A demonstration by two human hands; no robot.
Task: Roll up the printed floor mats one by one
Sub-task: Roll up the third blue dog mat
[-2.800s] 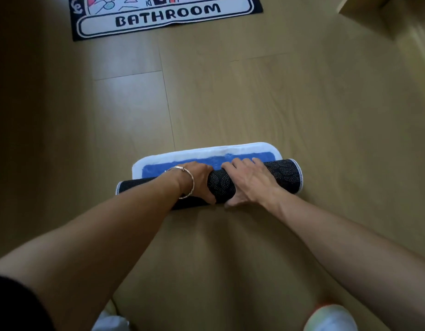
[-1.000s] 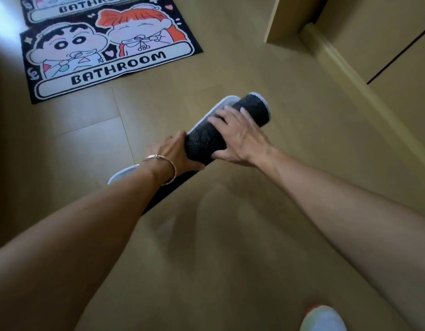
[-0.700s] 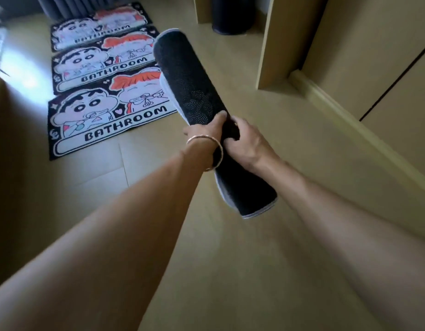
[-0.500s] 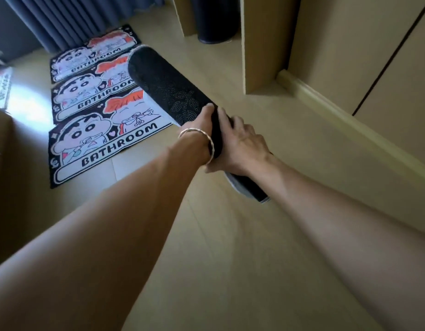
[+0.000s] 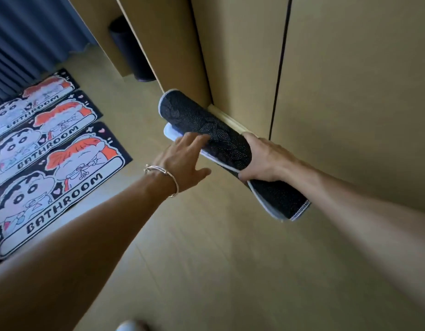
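So, your right hand [image 5: 266, 161] grips the rolled black dot-backed mat [image 5: 206, 125], left hand [image 5: 182, 158] flat-fingered against it; park it, then roll the nearest flat cartoon-printed mat [image 5: 51, 177].

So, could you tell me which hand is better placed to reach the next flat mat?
Probably left: the left hand is open, nearer the flat mats, while the right hand grips the rolled mat.

open floor [image 5: 206, 271] centre; cabinet doors [image 5: 350, 68] right, flat mats [image 5: 51, 163] left
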